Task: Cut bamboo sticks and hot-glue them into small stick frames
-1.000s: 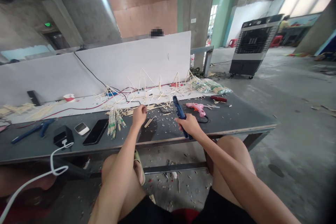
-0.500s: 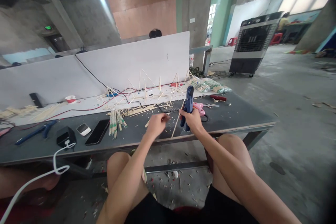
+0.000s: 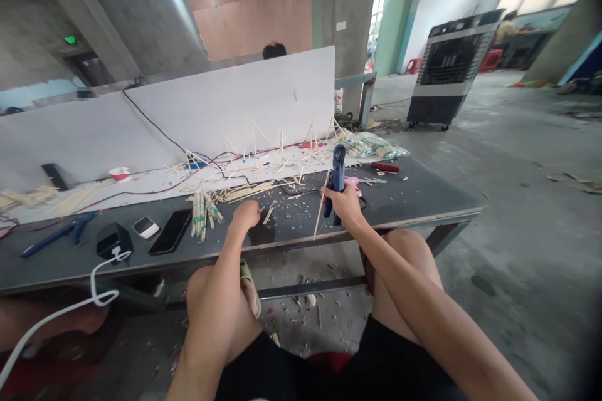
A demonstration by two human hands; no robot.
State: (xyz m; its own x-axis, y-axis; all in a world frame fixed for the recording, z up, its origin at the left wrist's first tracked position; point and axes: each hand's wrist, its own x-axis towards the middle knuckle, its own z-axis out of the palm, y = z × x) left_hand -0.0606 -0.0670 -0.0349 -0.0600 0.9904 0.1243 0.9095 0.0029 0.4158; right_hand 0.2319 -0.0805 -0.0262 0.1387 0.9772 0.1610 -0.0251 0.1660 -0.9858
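Observation:
My right hand (image 3: 347, 205) is closed around a dark blue two-handled hand tool (image 3: 337, 183), held upright over the table's front part. A thin wooden stick (image 3: 320, 213) slants down beside the tool, at the fingers of the same hand. My left hand (image 3: 247, 214) is low over the tabletop, fingers curled; whatever they hold, if anything, is hidden. Just right of it lie short stick pieces (image 3: 268, 214). Behind the right hand are pink-handled scissors (image 3: 353, 187), partly covered.
Wrapped stick bundles (image 3: 200, 216), a black phone (image 3: 172, 232) and a black charger block (image 3: 113, 239) are on the left. Stick frames (image 3: 256, 144) stand by the white partition (image 3: 235, 106). A red-handled tool (image 3: 385, 167) and plastic-wrapped packs (image 3: 371, 144) are at the right.
My left hand has moved left and slightly down, away from the right hand, uncovering short stick pieces. The right hand keeps the blue tool and the stick. The view has shifted slightly.

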